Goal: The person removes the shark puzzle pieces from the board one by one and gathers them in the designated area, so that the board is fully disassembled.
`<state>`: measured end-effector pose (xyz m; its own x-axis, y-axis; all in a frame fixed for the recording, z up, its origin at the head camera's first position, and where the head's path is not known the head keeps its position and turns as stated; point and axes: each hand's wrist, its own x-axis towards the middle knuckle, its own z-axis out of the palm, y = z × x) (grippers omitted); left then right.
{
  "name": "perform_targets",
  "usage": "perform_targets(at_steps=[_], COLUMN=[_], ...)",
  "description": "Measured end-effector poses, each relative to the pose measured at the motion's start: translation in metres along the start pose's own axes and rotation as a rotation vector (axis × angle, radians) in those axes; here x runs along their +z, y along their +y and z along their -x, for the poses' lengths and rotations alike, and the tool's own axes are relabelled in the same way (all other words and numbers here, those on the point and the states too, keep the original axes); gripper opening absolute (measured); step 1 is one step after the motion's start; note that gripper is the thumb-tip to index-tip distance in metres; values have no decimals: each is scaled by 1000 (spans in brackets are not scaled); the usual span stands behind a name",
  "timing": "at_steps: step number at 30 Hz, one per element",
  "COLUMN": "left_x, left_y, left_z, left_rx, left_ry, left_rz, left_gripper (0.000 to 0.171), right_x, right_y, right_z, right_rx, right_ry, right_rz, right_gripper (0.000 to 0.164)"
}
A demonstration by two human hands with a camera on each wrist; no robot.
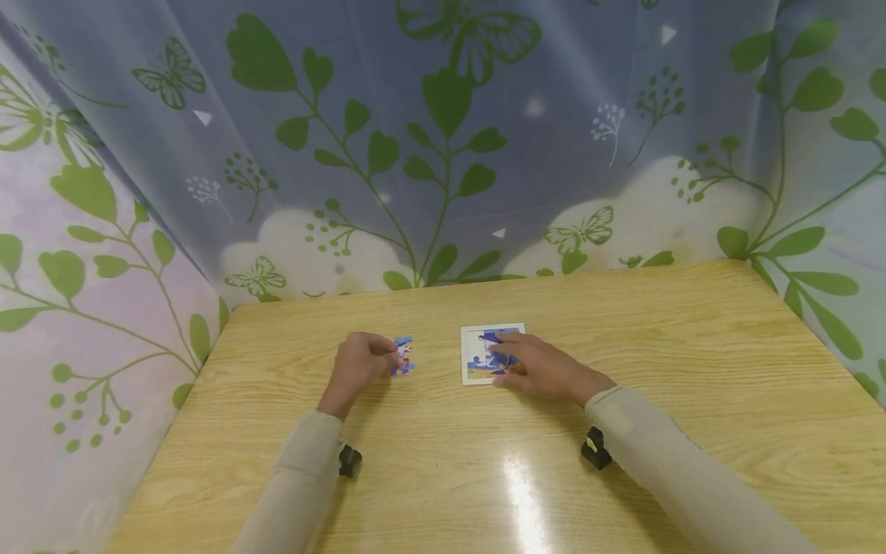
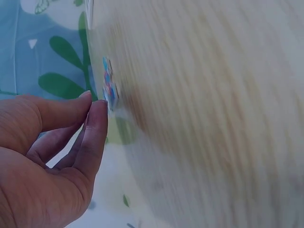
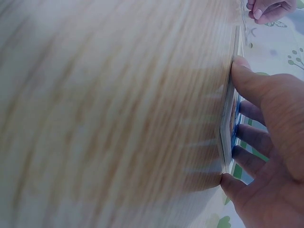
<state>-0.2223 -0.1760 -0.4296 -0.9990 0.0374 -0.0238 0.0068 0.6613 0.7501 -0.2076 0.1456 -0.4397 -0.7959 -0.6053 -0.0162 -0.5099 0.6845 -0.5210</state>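
Observation:
The left hand (image 1: 361,365) is at a small cluster of colourful jigsaw pieces (image 1: 404,356) on the table. Its thumb and forefinger tips come together beside these pieces (image 2: 110,85) in the left wrist view; I cannot tell whether a piece is between them. To the right lies a white-framed jigsaw puzzle tray (image 1: 474,379), partly filled with blue and orange pieces, its left part showing white. The right hand (image 1: 536,365) holds this tray, thumb at its near edge and other fingers spread over the picture. In the right wrist view the little finger meets the tray's corner (image 3: 228,161).
Both hands work over a light wood-grain table (image 1: 429,462). A curtain (image 1: 443,192) with green leaves and butterflies hangs along the back edge and both sides. A black wrist camera (image 1: 349,460) sits under the left sleeve, another camera (image 1: 595,448) under the right.

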Motion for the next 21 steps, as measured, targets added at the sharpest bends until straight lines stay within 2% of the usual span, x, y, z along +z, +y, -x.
perform_targets(at_steps=[5, 12, 21], left_x=[9, 24, 47], left_y=[10, 30, 47], left_z=[0, -1, -3], left_rx=[64, 118, 211], left_ry=[-42, -97, -144], left_rz=[7, -34, -101], left_gripper=[12, 13, 7], right_x=[0, 0, -1], right_y=[1, 1, 0], right_z=[0, 0, -1], right_rx=[-2, -2, -9], right_ry=[3, 1, 11], right_rz=[1, 16, 25], right_gripper=[59, 60, 59])
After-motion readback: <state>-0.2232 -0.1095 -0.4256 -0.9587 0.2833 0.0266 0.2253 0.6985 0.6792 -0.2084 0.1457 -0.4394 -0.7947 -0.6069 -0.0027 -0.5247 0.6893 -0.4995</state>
